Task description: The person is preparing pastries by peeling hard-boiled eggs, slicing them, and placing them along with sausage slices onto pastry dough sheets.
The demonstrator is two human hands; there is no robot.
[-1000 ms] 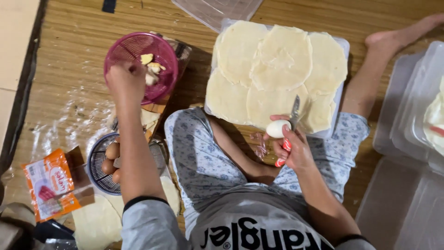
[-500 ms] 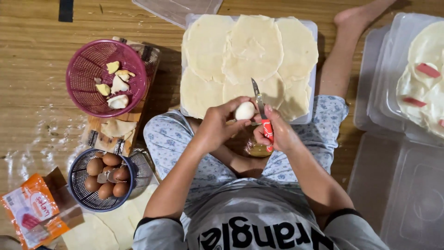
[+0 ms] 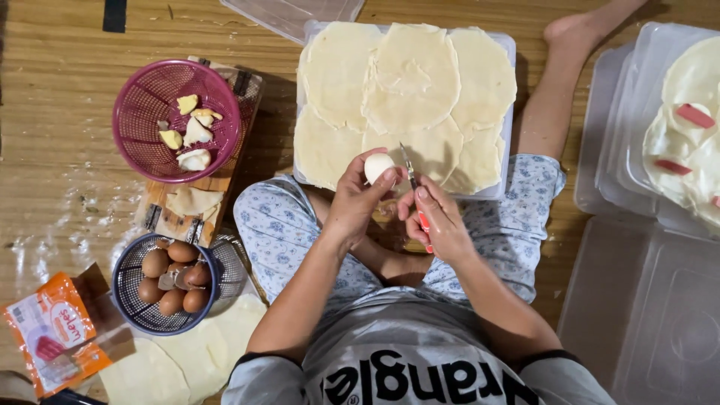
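Observation:
My left hand (image 3: 358, 196) holds a peeled white boiled egg (image 3: 378, 166) by the fingertips, above my lap. My right hand (image 3: 435, 217) grips a small knife (image 3: 410, 168) with a red handle, its blade pointing up right beside the egg. Both hands hover just in front of a white tray (image 3: 507, 112) covered with several round, pale thin wrappers (image 3: 409, 82). At the left a pink plastic basket (image 3: 176, 120) holds cut egg pieces.
A dark mesh bowl (image 3: 161, 281) of brown eggs sits at lower left, with an orange packet (image 3: 56, 330) beside it. A wooden board (image 3: 195, 202) lies under the pink basket. Clear plastic trays (image 3: 652, 300) stack at the right, one holding wrappers with red strips (image 3: 694, 116). My legs are crossed on the wooden floor.
My left hand came back from the pink basket to the egg and now holds it. The knife in my right hand now stands beside the egg.

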